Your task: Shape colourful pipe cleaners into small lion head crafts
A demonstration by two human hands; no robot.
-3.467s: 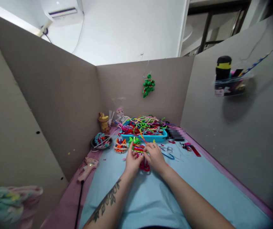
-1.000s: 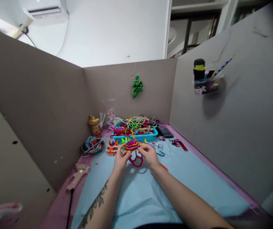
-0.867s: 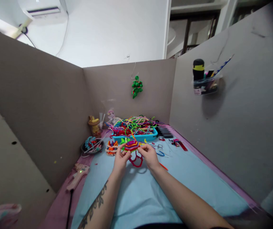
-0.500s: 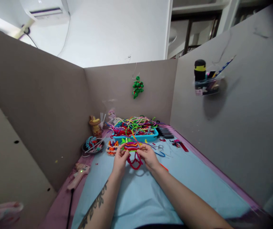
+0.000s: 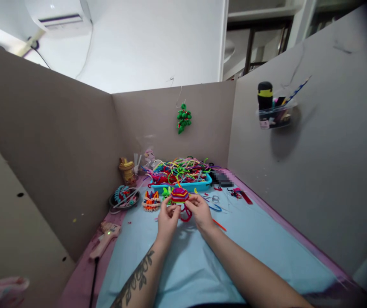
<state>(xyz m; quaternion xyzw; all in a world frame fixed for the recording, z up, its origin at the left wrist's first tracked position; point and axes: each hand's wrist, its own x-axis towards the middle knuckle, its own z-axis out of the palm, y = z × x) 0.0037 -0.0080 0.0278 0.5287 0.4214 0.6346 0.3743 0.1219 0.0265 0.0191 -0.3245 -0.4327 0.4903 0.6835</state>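
A small striped pipe-cleaner piece (image 5: 180,195) in purple, red and orange, with red loops hanging under it, is held up over the light blue mat (image 5: 209,261). My left hand (image 5: 167,217) pinches its left side and my right hand (image 5: 200,209) pinches its right side. Both hands are closed on it, fingertips curled in. Just behind stands a blue tray (image 5: 183,185) heaped with loose coloured pipe cleaners. A finished orange and white piece (image 5: 151,201) lies to the left of my hands.
Grey cardboard walls (image 5: 58,145) close in three sides. A glue gun (image 5: 104,235) lies at the left on the pink cloth, near a dark bowl (image 5: 124,197) and a yellow figure (image 5: 126,168). A green ornament (image 5: 183,118) hangs on the back wall; a clear holder (image 5: 274,113) hangs at the right.
The piece has been turned in my fingers and its red loops now hang shorter. My left hand has slid a little to the right and lower; the camera view shifted slightly.
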